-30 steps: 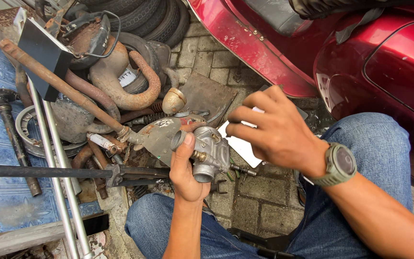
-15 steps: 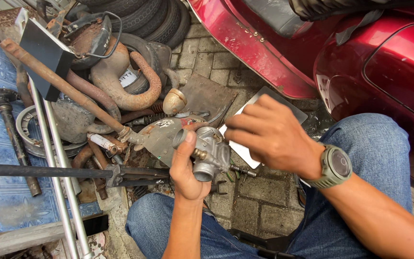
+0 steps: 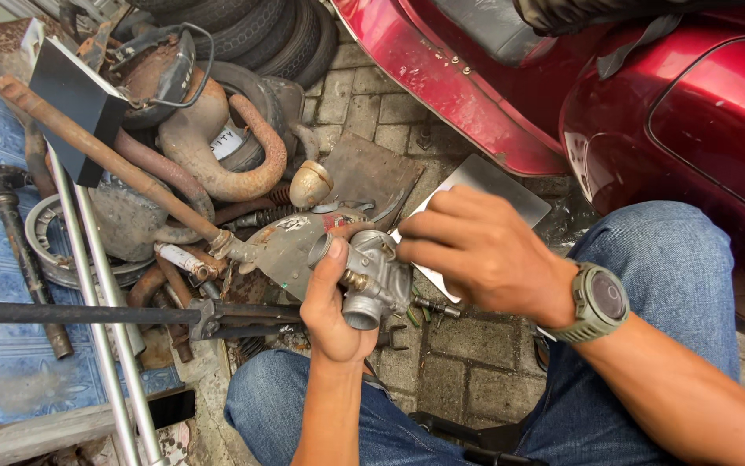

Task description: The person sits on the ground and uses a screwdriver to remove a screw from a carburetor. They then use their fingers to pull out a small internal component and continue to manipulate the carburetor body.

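Change: right hand (image 3: 484,250) has slid a bit left since a second ago, fingers now right on the carb (image 3: 370,276); left hand barely budged.
Left hand (image 3: 333,311): wrapped around the carb from below, thumb up its side, holding it over the lap above the brick floor (image 3: 467,345).
Right hand: fingertips pinch a small white cloth or paper (image 3: 420,216) against the carb top (can't tell which it is), watch (image 3: 597,302) on the wrist.
Junk pile: rusty exhaust pipe (image 3: 243,164), tires (image 3: 243,26), steel rods (image 3: 96,285), all loose.
Right side: red scooter body (image 3: 674,112).
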